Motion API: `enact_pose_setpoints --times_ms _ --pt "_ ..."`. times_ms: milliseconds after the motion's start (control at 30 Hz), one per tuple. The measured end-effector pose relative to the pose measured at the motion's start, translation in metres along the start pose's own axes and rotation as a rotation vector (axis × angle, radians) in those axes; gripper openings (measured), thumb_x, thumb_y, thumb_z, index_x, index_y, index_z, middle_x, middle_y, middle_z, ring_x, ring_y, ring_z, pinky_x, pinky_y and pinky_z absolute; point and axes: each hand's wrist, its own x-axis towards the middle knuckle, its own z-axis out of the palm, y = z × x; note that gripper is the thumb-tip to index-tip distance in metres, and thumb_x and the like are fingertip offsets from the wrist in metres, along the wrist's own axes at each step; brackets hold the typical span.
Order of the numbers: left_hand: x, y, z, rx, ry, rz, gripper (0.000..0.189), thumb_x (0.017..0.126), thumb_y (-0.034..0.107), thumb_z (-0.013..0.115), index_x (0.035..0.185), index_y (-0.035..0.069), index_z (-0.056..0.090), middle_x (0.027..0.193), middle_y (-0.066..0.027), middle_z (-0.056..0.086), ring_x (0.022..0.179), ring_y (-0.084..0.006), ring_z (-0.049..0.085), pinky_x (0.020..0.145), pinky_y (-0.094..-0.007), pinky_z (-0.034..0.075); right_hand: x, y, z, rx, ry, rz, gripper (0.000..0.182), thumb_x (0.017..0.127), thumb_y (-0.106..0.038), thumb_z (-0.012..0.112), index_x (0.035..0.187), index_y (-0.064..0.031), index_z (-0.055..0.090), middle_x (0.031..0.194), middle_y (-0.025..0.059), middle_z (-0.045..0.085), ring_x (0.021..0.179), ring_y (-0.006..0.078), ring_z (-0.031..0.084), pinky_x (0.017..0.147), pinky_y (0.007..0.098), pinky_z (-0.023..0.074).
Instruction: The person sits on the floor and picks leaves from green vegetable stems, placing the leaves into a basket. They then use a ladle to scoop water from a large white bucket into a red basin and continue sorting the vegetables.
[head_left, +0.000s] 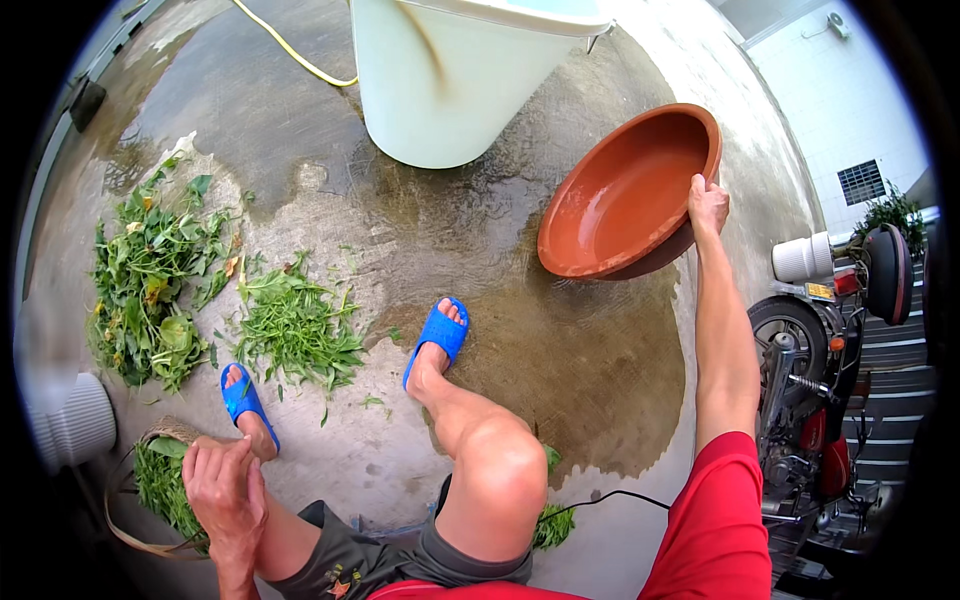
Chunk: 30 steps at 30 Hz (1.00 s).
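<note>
My right hand (708, 205) grips the rim of a reddish-brown plastic basin (630, 199), which tilts on its side with its hollow facing me and to the left. Inside, the basin looks wet and holds nothing. Over my left knee rests my left hand (225, 487), its fingers bent and nothing visible in it. Beside that hand stands a woven basket (120, 517) filled with green leafy stems (166, 480). A pile of cut greens (300, 322) lies on the concrete between my feet and a larger heap of leaves and vines (150, 277).
A large pale tub (465, 82) stands ahead, with a yellow hose (296, 56) beside it. Wet concrete (585, 360) spreads under the basin. To the right is a parked motorcycle (810, 405). A black cable (615, 493) crosses the floor; a ribbed white column base (79, 420) is at left.
</note>
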Motion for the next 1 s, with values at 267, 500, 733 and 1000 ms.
enact_pose_setpoints --times_ms 267,500,733,1000 --pt "-0.009 -0.002 -0.011 0.049 0.042 0.073 0.031 0.074 0.008 0.073 0.105 0.007 0.069 0.089 -0.0094 0.069 0.089 -0.0306 0.064 0.099 -0.0486 0.043 -0.18 0.174 -0.023 0.632 -0.097 0.532 0.04 0.082 -0.01 0.072 0.117 0.0048 0.058 0.098 0.0147 0.07 0.067 0.0232 0.071 0.038 0.0285 0.0546" --pt "-0.003 0.011 -0.022 -0.02 -0.102 0.036 0.024 0.08 0.018 0.074 0.102 0.009 0.074 0.091 -0.0083 0.072 0.088 -0.0283 0.066 0.092 -0.0448 0.047 -0.31 0.176 0.039 1.001 0.097 1.065 0.033 0.091 -0.02 0.074 0.105 -0.003 0.049 0.088 0.0121 0.069 0.061 0.0198 0.066 0.045 0.0298 0.0553" --pt "0.073 0.044 -0.016 -0.415 -0.358 0.13 0.034 0.089 0.02 0.071 0.119 0.005 0.068 0.099 -0.0151 0.072 0.092 -0.0341 0.069 0.083 -0.0443 0.054 -0.402 0.067 0.129 1.424 -0.164 1.337 0.013 0.097 -0.015 0.068 0.101 -0.0048 0.06 0.089 0.0102 0.07 0.081 0.0211 0.072 0.066 0.0332 0.0607" --pt "0.151 0.039 0.034 -0.205 -0.419 0.331 0.053 0.088 0.024 0.072 0.134 0.004 0.057 0.107 -0.0176 0.066 0.101 -0.037 0.066 0.086 -0.0468 0.053 -0.266 -0.206 0.068 1.095 -0.994 0.288 0.027 0.097 -0.017 0.065 0.119 -0.0004 0.063 0.102 0.0101 0.071 0.081 0.0164 0.07 0.064 0.0285 0.0581"
